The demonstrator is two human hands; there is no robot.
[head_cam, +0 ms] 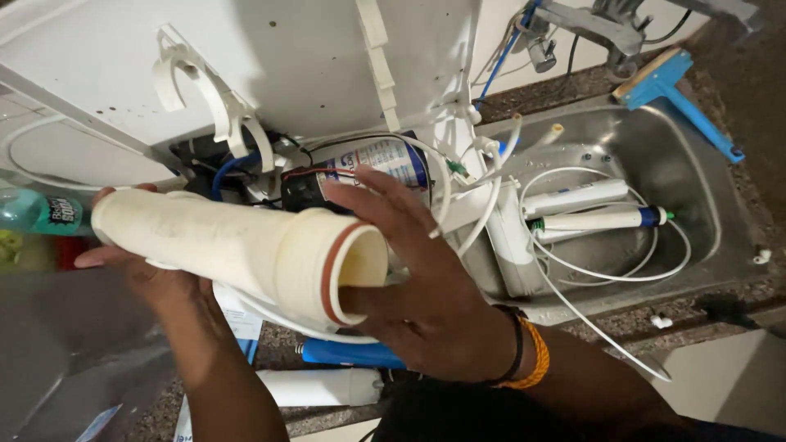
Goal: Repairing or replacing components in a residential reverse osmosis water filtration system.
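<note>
Both hands clamped on cream tube (pixel 237 245), left hand (pixel 143 274) under far end, right hand (pixel 417 282) gripping open red-ringed mouth, steel sink (pixel 696 176) beside.

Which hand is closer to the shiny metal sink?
Right. The right hand holds the open end of the cream tube, just beside the sink. The left hand cups the tube's far closed end, much farther from the sink.

cream filter housing (pixel 237 245), horizontal, open-ended
</note>
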